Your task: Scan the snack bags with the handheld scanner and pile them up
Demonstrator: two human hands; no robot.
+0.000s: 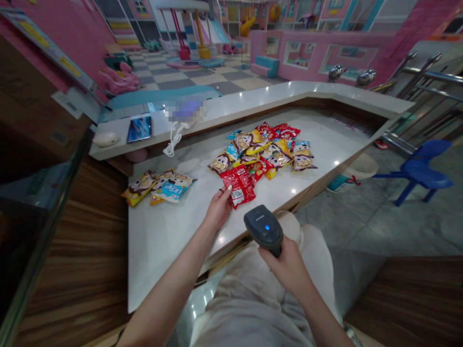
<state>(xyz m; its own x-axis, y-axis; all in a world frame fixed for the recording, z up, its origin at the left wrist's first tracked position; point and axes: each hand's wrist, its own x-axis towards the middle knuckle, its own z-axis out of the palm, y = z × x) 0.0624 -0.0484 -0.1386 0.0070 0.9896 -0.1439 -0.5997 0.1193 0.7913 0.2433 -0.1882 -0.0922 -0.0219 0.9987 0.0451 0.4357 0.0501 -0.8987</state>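
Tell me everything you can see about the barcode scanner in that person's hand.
The handheld barcode scanner looks like dark grey plastic, with a chunky rounded head, a glowing blue light on top and a narrower grip. The right hand wraps the grip, holding it tilted, head forward, above the person's lap. Nothing else touches it.

Phone (pixel 139 129) and white cable (pixel 175 139) on the raised tabletop (pixel 253 99), blue plastic chair (pixel 415 168) off its right end, pink kids' play area (pixel 325 53) behind it.

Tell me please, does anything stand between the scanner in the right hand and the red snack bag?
Nothing visible does: only white counter top lies between the barcode scanner in the right hand and the red snack bag, which the left hand touches.
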